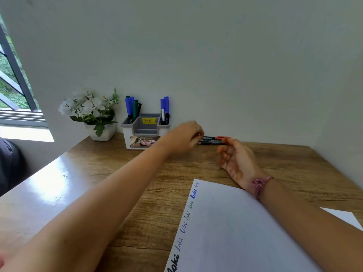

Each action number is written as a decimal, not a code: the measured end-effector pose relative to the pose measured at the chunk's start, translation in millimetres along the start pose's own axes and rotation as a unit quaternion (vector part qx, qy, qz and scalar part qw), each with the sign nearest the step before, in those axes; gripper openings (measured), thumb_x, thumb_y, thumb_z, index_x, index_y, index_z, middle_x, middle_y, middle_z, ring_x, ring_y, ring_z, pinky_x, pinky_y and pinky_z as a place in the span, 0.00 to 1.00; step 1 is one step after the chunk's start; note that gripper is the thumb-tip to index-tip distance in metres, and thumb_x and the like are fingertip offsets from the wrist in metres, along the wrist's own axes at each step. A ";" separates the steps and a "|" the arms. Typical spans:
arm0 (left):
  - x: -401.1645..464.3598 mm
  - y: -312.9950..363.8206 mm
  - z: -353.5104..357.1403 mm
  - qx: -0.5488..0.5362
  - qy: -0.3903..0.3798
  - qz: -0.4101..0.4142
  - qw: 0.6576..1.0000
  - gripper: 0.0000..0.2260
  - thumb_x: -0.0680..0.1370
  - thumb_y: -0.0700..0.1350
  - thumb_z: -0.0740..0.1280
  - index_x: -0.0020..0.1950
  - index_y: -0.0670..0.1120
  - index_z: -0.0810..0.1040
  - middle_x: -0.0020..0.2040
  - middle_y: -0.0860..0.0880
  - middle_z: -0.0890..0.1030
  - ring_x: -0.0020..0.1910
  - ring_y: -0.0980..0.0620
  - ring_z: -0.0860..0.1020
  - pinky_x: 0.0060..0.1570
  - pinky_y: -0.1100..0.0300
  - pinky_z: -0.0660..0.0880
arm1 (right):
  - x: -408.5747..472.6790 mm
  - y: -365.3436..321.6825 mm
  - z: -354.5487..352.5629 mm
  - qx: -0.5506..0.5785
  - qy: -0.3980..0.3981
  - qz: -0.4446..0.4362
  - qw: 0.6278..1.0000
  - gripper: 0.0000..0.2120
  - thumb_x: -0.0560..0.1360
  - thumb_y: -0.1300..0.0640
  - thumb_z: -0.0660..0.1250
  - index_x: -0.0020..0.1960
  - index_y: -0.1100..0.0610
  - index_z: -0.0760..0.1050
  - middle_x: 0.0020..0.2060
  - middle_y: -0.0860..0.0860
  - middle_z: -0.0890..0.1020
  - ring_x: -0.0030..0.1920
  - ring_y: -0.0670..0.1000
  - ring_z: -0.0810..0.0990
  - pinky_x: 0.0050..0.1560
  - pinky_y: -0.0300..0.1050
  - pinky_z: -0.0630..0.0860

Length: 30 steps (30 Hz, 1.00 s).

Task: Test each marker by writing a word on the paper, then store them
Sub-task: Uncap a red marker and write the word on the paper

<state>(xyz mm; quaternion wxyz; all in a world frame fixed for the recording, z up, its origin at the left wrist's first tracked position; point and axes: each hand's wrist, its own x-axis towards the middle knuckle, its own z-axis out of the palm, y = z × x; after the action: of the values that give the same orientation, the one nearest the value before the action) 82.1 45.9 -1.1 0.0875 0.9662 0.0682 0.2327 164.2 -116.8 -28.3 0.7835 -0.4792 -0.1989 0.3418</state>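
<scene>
A grey and white organiser [145, 132] is standing at the back of the wooden desk [121, 173], against the wall, and everything else is lying around it. In its left compartment several capped markers [132, 107], blue, green and black, are standing upright; in its right compartment two blue markers [165, 107] are standing the same way. The middle compartment is carrying a yellow price sticker [148, 120].

Just right of the organiser, a few markers [213, 140] are lying flat on the desk close to the wall, one with red parts and one with a green end. The person's left hand [184, 137] is reaching across in front of the organiser's right side, its fingers drawn together at the near ends of those lying markers; the hand is blurred, so whether it is pinching one cannot be told. The right hand [237, 160] is resting on the desk further right of the organiser, palm turned inward, fingers loosely curled and gripping nothing, fingertips near the far ends of the same markers. A pink bracelet [259, 184] is sitting on that wrist.

Nearer the person than the organiser, a white sheet of paper [245, 232] is lying on the desk with the word "loki" written repeatedly along its left edge in black, blue and green.

Left of the organiser a white pot of white flowers [92, 112] is standing.
</scene>
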 end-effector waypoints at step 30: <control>-63.5 40.7 -42.5 0.017 0.024 -0.046 0.999 0.14 0.79 0.46 0.60 0.59 0.41 0.78 0.49 0.46 0.74 0.48 0.51 0.73 0.50 0.61 0.68 | -17.5 2.9 19.1 -0.371 -0.015 -0.086 0.925 0.19 0.75 0.63 0.64 0.62 0.54 0.61 0.30 0.49 0.74 0.25 0.43 0.71 0.26 0.37 0.68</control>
<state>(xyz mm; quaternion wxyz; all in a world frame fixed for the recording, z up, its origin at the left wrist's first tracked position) 10.2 1.0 16.5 0.0801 0.9574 0.1183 0.2509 139.0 -116.9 -21.8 0.5734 -0.7111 -0.3638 0.1821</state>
